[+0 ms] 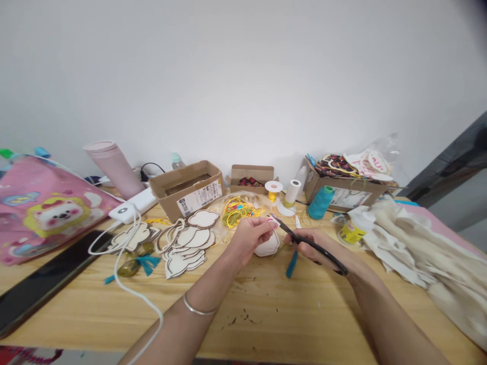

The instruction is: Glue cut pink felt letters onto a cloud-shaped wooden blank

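1. Head view, surroundings: wooden desk (281,324), cluttered. Pile of pale cutouts (190,243) left of the left hand; tangled yellow-green cord (236,213) beyond it. Open cardboard box (201,196) farther back, left; teal thread cone (321,203) beyond the right hand; yellow-labelled container (354,229) and crumpled beige cloth (426,238) off right.
2. Close in: rounded pale cutout (267,247) lying between the hands, partly hidden; blue tassel (291,265) just beside the right hand. White cable (133,289) passes over the left forearm in view.
3. Left hand (249,237): pinching a small white piece with red marks (274,223) at its fingertips.
4. Right hand (314,243): closed on black-handled scissors (323,253), blades pointing left, tips at the white piece. Whether they touch it, can't tell.
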`<state>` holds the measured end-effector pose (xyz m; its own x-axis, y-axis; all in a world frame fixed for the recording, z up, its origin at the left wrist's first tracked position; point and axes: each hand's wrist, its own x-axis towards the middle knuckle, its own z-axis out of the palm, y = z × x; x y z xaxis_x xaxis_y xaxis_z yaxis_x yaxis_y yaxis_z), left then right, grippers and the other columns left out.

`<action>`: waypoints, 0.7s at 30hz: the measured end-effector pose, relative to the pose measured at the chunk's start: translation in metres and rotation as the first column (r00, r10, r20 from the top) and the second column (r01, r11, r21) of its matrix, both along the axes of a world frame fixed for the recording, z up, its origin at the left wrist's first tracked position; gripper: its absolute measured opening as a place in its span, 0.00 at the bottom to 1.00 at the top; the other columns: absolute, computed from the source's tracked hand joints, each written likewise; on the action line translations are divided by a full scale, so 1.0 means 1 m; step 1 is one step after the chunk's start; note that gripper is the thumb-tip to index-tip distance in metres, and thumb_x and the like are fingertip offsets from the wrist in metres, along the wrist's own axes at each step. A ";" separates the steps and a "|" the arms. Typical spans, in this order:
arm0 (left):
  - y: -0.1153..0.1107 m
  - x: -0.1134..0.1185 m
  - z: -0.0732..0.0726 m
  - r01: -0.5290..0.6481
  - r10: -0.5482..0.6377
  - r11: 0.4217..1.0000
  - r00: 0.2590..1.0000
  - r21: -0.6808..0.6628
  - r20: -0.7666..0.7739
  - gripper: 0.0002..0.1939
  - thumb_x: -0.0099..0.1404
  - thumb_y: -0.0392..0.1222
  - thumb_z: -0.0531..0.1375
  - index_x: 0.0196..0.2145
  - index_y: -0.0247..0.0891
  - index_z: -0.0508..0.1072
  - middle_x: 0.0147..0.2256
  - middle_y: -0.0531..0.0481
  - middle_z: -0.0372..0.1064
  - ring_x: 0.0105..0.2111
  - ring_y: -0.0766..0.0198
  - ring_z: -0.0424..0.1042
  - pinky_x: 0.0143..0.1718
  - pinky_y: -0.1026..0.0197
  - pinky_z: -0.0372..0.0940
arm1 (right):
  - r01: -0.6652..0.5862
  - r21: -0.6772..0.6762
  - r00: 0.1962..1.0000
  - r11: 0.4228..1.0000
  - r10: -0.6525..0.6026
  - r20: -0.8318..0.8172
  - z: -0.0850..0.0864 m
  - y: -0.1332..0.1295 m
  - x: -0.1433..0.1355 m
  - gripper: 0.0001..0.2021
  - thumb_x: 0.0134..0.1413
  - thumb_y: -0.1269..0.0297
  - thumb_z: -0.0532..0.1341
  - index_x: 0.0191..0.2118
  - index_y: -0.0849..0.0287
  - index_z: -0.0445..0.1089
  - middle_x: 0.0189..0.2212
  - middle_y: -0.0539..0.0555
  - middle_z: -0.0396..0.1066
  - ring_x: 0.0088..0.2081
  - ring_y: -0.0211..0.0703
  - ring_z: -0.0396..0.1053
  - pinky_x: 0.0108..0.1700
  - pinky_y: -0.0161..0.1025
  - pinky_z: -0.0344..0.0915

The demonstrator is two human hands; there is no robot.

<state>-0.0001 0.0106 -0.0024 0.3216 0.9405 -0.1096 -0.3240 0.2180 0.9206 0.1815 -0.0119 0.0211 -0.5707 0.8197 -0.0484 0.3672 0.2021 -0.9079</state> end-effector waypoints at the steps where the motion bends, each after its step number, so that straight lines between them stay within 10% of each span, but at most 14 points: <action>1: 0.000 0.000 0.000 -0.002 0.002 1.000 1.000 0.000 0.002 0.14 0.47 0.44 0.65 0.16 0.33 0.67 0.16 0.56 0.58 0.18 0.75 0.54 0.20 0.67 0.48 | 0.001 -0.001 1.000 1.000 -0.001 -0.004 0.000 0.000 0.000 0.34 0.39 0.31 0.50 0.33 0.64 0.62 0.21 0.47 0.52 0.19 0.28 0.47 0.18 0.31 0.45; 21: -0.001 0.000 0.001 0.004 -0.003 1.000 1.000 0.010 -0.009 0.14 0.48 0.43 0.64 0.16 0.33 0.66 0.16 0.55 0.58 0.18 0.74 0.54 0.20 0.67 0.48 | 0.030 -0.011 1.000 0.999 -0.030 -0.010 -0.001 0.001 -0.002 0.30 0.41 0.33 0.51 0.25 0.61 0.59 0.15 0.42 0.46 0.16 0.28 0.44 0.17 0.32 0.40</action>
